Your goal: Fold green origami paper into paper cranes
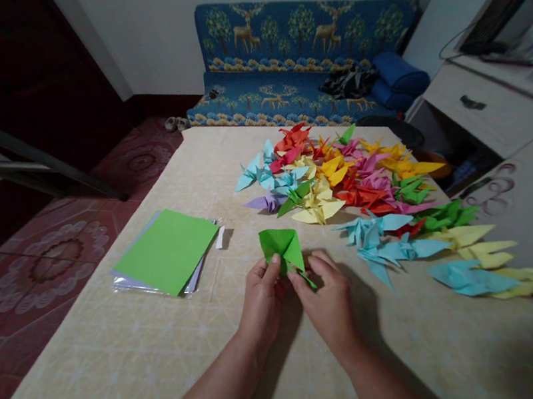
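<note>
A partly folded piece of green origami paper is held between my two hands above the table. My left hand grips its left side, the thumb pressed on the front face. My right hand pinches a narrow folded strip at its lower right with thumb and fingertips. Some of the fingers behind the paper are hidden. Beyond and to the right lies a spread of folded paper cranes in several colours. A blue crane is among those nearest my right hand.
A stack of square paper, green on top, lies on clear wrapping at the left. Beside it is a small white strip. The patterned table reaches toward a blue sofa. A white cabinet stands at the right.
</note>
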`<state>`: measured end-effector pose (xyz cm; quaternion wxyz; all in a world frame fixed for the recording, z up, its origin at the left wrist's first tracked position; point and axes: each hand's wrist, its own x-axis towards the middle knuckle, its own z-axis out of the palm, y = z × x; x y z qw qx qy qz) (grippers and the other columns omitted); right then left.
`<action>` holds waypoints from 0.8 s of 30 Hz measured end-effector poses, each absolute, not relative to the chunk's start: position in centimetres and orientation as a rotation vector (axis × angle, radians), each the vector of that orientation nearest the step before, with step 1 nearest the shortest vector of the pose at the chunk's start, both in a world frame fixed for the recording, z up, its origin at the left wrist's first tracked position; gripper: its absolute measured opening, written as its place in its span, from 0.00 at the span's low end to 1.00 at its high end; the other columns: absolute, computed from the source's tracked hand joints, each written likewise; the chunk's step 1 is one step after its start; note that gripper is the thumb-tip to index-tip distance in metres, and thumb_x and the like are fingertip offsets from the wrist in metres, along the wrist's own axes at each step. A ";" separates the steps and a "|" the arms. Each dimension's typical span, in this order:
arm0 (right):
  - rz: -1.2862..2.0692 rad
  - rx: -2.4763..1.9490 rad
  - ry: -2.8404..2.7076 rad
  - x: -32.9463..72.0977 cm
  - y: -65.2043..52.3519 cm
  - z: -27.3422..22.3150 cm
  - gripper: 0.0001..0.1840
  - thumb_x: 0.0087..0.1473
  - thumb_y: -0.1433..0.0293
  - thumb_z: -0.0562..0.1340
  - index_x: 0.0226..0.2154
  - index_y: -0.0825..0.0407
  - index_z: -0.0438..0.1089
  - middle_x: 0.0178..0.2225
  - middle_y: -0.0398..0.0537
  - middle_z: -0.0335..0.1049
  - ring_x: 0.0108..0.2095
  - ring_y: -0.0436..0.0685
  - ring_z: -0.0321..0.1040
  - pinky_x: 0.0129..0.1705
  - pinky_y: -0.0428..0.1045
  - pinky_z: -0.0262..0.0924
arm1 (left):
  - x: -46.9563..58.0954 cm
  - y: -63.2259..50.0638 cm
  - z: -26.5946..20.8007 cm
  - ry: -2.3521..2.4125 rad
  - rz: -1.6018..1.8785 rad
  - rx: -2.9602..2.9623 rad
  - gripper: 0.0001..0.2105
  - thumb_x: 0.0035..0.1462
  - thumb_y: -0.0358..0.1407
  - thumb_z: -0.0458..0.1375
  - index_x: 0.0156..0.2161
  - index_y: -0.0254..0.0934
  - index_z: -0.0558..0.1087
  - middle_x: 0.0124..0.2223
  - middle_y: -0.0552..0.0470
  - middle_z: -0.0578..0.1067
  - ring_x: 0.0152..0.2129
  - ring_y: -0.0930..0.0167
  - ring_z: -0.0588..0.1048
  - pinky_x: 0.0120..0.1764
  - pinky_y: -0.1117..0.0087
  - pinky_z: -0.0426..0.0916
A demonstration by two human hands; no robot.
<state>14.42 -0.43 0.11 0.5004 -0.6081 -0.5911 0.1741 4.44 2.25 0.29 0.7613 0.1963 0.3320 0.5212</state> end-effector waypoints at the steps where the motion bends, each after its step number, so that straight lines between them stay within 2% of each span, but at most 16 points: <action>1: 0.437 -1.482 -1.422 14.4 -0.4 0.1 0.05 0.51 0.76 0.63 0.31 0.50 0.68 0.31 0.44 0.66 0.30 0.52 0.66 0.31 0.45 0.61 | 4.5 2.2 0.3 0.708 1.124 0.425 0.11 0.54 0.38 0.63 0.37 0.29 0.77 0.32 0.46 0.79 0.27 0.70 0.77 0.36 0.70 0.71; 6: 0.496 -1.489 -1.341 14.6 -0.3 -0.1 0.01 0.53 0.71 0.64 0.32 0.50 0.71 0.35 0.46 0.66 0.33 0.53 0.67 0.35 0.46 0.64 | 4.6 1.9 0.0 0.658 1.113 0.376 0.10 0.55 0.36 0.62 0.37 0.30 0.77 0.36 0.45 0.80 0.32 0.70 0.77 0.42 0.70 0.70; 12: 0.623 -1.432 -1.153 14.7 0.2 -0.4 0.07 0.49 0.69 0.65 0.34 0.51 0.71 0.41 0.49 0.65 0.42 0.57 0.69 0.41 0.49 0.68 | 4.8 1.5 0.1 0.602 1.092 0.381 0.08 0.58 0.35 0.60 0.38 0.31 0.77 0.38 0.45 0.79 0.36 0.69 0.76 0.45 0.69 0.68; 15: 0.646 -1.399 -1.118 14.7 0.2 -0.3 0.09 0.47 0.69 0.66 0.35 0.51 0.72 0.41 0.49 0.65 0.42 0.57 0.69 0.42 0.50 0.68 | 4.8 1.5 0.3 0.592 1.082 0.396 0.09 0.58 0.35 0.59 0.38 0.31 0.77 0.37 0.45 0.79 0.35 0.69 0.76 0.45 0.69 0.68; 20: 0.657 -1.382 -1.121 14.5 0.0 -0.1 0.06 0.50 0.67 0.64 0.33 0.51 0.73 0.42 0.51 0.65 0.43 0.57 0.68 0.42 0.50 0.67 | 4.8 1.4 0.2 0.585 1.074 0.378 0.09 0.58 0.35 0.59 0.39 0.31 0.77 0.38 0.46 0.78 0.36 0.69 0.75 0.45 0.69 0.67; 24: 0.593 -1.434 -1.150 14.5 -0.2 0.1 0.08 0.52 0.66 0.62 0.37 0.50 0.71 0.39 0.49 0.68 0.42 0.58 0.68 0.43 0.52 0.65 | 4.9 1.3 0.4 0.552 1.052 0.396 0.10 0.58 0.36 0.59 0.39 0.31 0.77 0.39 0.44 0.78 0.38 0.67 0.75 0.49 0.67 0.66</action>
